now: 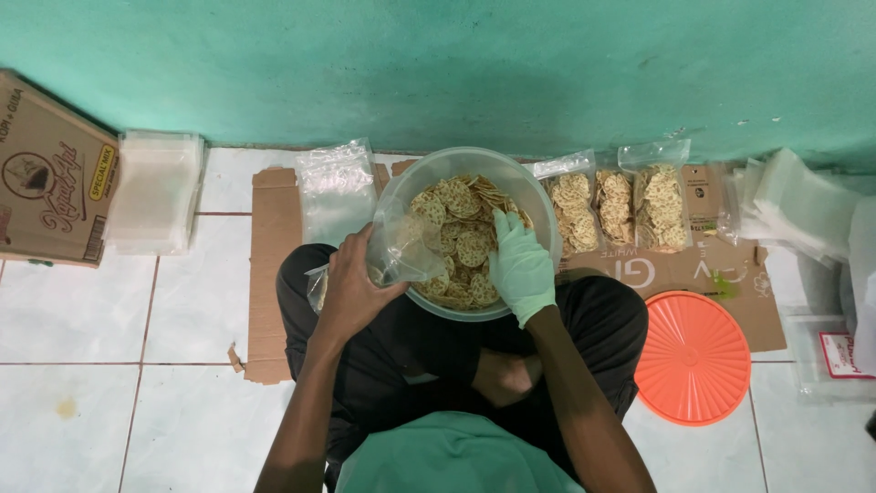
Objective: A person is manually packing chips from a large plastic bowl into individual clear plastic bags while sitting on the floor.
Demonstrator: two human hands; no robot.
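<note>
Mostly crackers inside bowl

The scene is dim and evenly lit from overhead, with a cool green cast off the wall. Soft shadows pool under the bowl and around the person's dark lap. Mild glare shows on the plastic bags and floor tiles. Focus is fairly sharp centrally; the edges bow slightly and soften.

Holding a clear bag open with the left hand, reaching the gloved right hand into the bowl of crackers.
</note>
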